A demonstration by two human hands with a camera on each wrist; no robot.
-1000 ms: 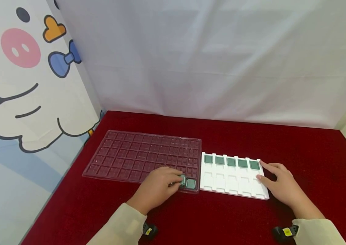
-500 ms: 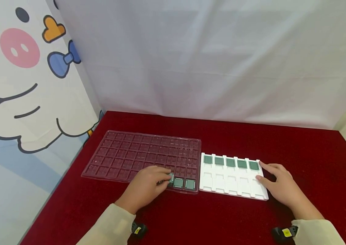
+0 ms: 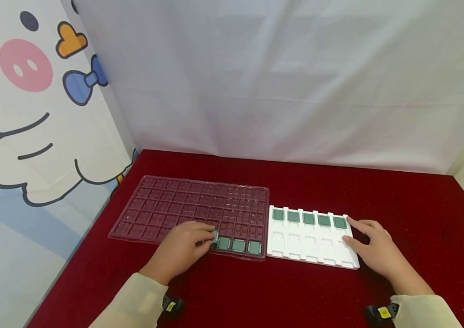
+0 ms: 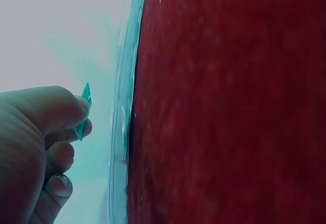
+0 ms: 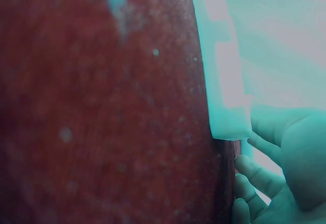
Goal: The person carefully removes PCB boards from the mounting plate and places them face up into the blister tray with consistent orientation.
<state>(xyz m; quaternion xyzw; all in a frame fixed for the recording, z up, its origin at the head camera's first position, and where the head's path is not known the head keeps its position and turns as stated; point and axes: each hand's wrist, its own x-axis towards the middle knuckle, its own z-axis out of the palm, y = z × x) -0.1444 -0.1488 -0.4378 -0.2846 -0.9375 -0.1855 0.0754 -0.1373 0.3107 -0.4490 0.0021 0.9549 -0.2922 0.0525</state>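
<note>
A clear plastic tray (image 3: 183,205) with many small pockets lies left of a white tray (image 3: 311,255). Three green chips (image 3: 239,245) sit in the clear tray's front row at its right end. My left hand (image 3: 209,238) pinches one more green chip (image 3: 214,236) just left of them. In the left wrist view that chip (image 4: 83,113) stands on edge between thumb and fingers, beside the clear tray's rim (image 4: 119,132). Several green chips (image 3: 308,218) fill the white tray's back row. My right hand (image 3: 353,232) rests with relaxed fingers (image 5: 260,170) on the white tray's (image 5: 224,81) right end.
Both trays lie on a red cloth-covered table (image 3: 400,200). A white curtain (image 3: 277,82) hangs behind it, and a cartoon-printed panel (image 3: 31,114) stands along the left. The white tray's front row of slots (image 3: 310,248) holds nothing.
My left hand has slid leftward along the clear tray's front row, and two more green chips now show lying in that row. The right hand has stayed put.
</note>
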